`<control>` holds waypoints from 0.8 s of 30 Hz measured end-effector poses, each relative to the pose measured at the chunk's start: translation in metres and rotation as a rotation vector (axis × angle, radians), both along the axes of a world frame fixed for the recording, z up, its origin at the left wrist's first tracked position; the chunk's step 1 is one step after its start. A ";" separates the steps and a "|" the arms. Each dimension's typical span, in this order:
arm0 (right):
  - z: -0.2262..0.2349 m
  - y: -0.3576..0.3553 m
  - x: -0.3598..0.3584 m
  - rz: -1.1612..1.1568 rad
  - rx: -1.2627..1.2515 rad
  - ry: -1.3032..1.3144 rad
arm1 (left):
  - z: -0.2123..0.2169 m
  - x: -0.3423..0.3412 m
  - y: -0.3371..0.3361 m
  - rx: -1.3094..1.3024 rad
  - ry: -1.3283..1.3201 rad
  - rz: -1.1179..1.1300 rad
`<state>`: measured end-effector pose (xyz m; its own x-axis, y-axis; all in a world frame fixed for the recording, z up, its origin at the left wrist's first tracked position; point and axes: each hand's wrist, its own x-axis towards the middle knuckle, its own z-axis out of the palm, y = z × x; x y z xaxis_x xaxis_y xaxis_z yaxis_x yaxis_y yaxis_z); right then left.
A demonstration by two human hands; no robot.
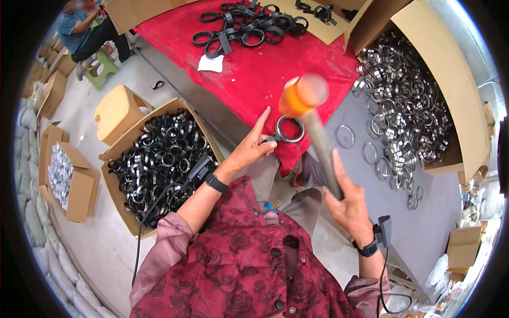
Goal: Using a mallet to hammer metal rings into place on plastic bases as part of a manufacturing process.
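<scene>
Landmark: the red cloth (254, 74) spread over the counter (371, 175); every place below is told from it.

Ring clamp: a single black ring with a short tab (287, 130) lies flat at the near edge of the red cloth, close to where the cloth meets the bare grey counter.

Left hand: the left hand (249, 151) reaches in from the near-left side of the cloth. Its fingers (261, 123) are stretched out nearly straight along the ring's left side, and the thumb and lower fingers pinch the tab, pinning the ring down.

Right hand: the right hand (347, 204) is off the cloth's near-right corner, over the grey counter. Its fingers are wrapped round the lower end of a mallet handle (318, 151), thumb lying up along it.

Mallet: the orange head (303, 95) is blurred and sits above the ring, a little to its right, over the cloth's right part. The handle's long axis slants from the right hand up and leftward to the head.

Key relation: the ring lies just below and left of the mallet head, with the left fingertips right beside it; the left hand is the nearer of the two to the ring.

Around the cloth: finished black clamps (249, 26) are piled at its far end, a box of shiny rings (408, 100) stands to its right, loose shiny rings (371, 153) lie on the grey counter, and a box of dark rings (159, 159) sits on the floor to its left.

Elsewhere: another person (79, 32) sits far beyond the cloth's left corner.
</scene>
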<state>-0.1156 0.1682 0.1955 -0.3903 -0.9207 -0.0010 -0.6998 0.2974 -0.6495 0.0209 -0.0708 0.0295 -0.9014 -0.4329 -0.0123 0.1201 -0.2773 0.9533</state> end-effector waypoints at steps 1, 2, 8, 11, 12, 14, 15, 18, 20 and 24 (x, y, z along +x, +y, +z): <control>0.014 -0.006 0.004 -0.046 -0.012 -0.019 | 0.003 0.005 0.001 0.003 -0.008 0.005; 0.013 -0.007 0.006 -0.041 -0.009 -0.026 | 0.006 0.010 0.001 -0.020 -0.039 0.022; -0.040 -0.008 0.000 -0.036 -0.307 0.241 | 0.001 0.001 0.001 -0.061 -0.017 0.023; -0.024 -0.011 -0.004 -0.100 -0.012 -0.072 | 0.005 0.004 0.005 -0.050 -0.013 0.052; -0.021 -0.015 -0.006 -0.146 -0.080 -0.090 | 0.008 0.006 0.005 -0.049 -0.022 0.069; -0.018 -0.011 -0.017 -0.118 -0.245 0.019 | 0.006 0.001 0.006 -0.040 -0.016 0.021; -0.018 -0.005 -0.021 -0.205 -0.255 -0.043 | 0.001 -0.001 0.010 -0.024 0.069 0.053; -0.020 0.020 -0.043 -0.348 -0.206 -0.097 | 0.011 0.021 0.013 0.097 0.046 0.220; -0.022 0.026 -0.048 -0.370 -0.151 -0.541 | 0.008 0.041 0.003 0.079 0.074 0.314; -0.042 0.063 -0.086 -0.515 -0.123 -0.645 | 0.010 0.063 -0.015 0.110 0.097 0.451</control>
<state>-0.2011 0.2309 0.1536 -0.7200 -0.6350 -0.2798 0.0245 0.3798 -0.9248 0.0835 -0.0856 0.0392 -0.6231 -0.7822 -0.0054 0.3388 -0.2761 0.8994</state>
